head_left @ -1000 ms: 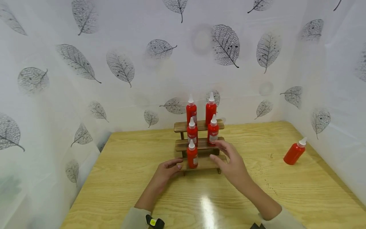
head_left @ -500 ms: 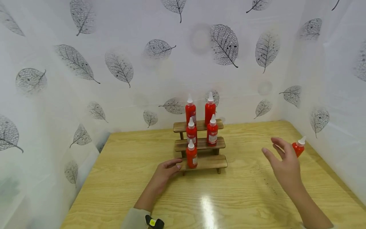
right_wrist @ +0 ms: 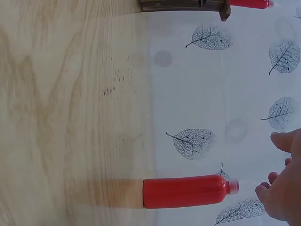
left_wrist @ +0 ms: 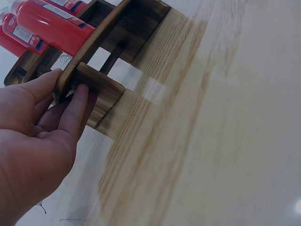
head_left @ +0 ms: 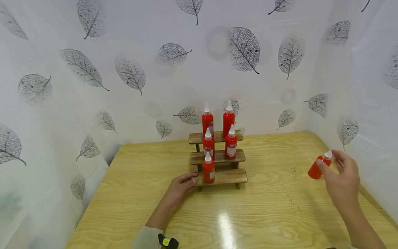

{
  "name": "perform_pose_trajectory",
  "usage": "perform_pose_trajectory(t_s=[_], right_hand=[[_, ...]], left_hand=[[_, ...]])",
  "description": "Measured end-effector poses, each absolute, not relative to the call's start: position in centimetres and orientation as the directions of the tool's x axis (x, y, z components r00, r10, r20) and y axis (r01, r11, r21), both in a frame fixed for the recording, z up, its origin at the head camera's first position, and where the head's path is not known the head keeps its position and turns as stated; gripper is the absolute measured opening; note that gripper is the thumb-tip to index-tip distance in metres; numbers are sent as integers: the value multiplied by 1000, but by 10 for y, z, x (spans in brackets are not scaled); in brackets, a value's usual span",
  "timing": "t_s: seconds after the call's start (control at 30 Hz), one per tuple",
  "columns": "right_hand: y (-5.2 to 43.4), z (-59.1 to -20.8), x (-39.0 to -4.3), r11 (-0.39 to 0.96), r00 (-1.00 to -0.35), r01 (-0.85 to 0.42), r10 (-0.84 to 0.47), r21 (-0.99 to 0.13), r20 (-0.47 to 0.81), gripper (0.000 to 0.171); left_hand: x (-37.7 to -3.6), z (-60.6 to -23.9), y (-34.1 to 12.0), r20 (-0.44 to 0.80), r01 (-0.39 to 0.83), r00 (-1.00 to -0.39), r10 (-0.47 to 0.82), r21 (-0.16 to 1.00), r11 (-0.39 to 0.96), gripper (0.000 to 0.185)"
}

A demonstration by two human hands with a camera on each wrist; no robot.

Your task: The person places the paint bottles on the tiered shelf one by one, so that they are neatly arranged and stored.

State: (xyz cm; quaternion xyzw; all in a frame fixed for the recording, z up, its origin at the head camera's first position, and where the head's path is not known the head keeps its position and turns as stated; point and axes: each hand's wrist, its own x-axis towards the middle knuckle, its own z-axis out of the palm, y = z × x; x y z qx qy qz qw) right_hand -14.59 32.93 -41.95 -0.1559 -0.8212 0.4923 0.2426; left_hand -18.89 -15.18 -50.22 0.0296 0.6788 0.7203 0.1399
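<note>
In the head view my left hand [head_left: 178, 189] grips the left end of a three-tier wooden stand [head_left: 232, 176]; the left wrist view has the thumb above the lowest board and fingers beneath it. Red squeeze bottles with white pointed nozzles stand on it: two on top, two in the middle, and one bottle [head_left: 208, 172] at the lowest tier's left. Far to the right, another red bottle [head_left: 315, 170] is on the table. My right hand [head_left: 343, 181] is at its nozzle end, thumb and fingers spread. The right wrist view shows fingers [right_wrist: 264, 190] apart from the bottle's neck.
The light wood table [head_left: 267, 214] reaches to white leaf-printed sheeting [head_left: 199, 79] behind and at both sides. Small dark marks [head_left: 290, 200] lie on the tabletop right of the stand. The lowest tier's right half is bare wood.
My right hand has moved from the stand's right side across to the lone bottle at the right. My left hand stays on the stand's lowest tier.
</note>
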Motion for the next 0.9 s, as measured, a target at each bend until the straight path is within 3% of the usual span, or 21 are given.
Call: perform_pose_trajectory(t_s=[0.43, 0.9], right_hand=[[355, -443, -163, 359, -845, 105, 525, -927, 107, 67], [369, -465, -173, 413, -892, 143, 448, -900, 63, 70]], left_hand=[[-190, -505, -153, -154, -166, -956, 251, 986, -27, 40], [-189, -503, -154, -152, -163, -956, 251, 986, -23, 41]])
